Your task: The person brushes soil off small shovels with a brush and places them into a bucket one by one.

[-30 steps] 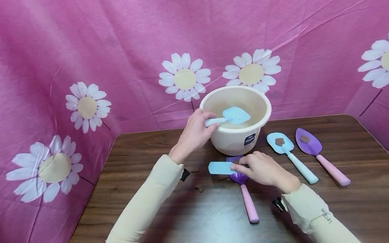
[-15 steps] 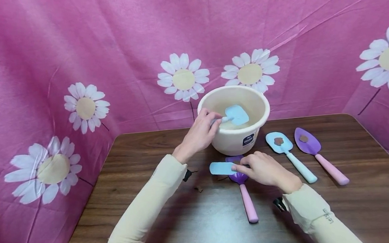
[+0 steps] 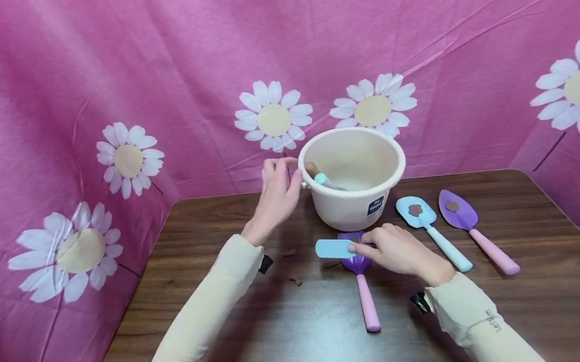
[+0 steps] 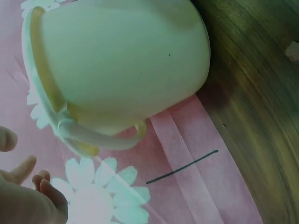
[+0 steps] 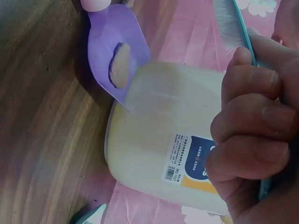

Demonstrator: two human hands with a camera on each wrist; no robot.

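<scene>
My left hand (image 3: pixel 275 196) is beside the left rim of a cream bucket (image 3: pixel 346 210), fingers loosely extended and holding nothing. In the left wrist view, that hand (image 4: pixel 32 200) is apart from the bucket's carry handle (image 4: pixel 100 136). Inside the bucket, a light blue handle end (image 3: pixel 323 179) and a brown one (image 3: pixel 312 169) lean on the left wall; their lower parts are hidden. My right hand (image 3: pixel 403 251) grips a blue-backed brush (image 3: pixel 333 249) with white bristles (image 5: pixel 228 23). Below it lies a purple shovel (image 3: pixel 356 265) with a pink handle; a brown lump (image 5: pixel 120 65) sits on its blade.
Right of the bucket lie a light blue shovel (image 3: pixel 417 212) and another purple shovel (image 3: pixel 459 210), each bearing a brown lump. Small brown scraps (image 3: pixel 296 282) are on the wooden table (image 3: pixel 220 328). A pink flowered cloth (image 3: pixel 198 57) hangs behind the table.
My left hand has let go of a light blue shovel, which went down into the bucket, and has moved left to outside the rim. The right hand with the brush has barely moved.
</scene>
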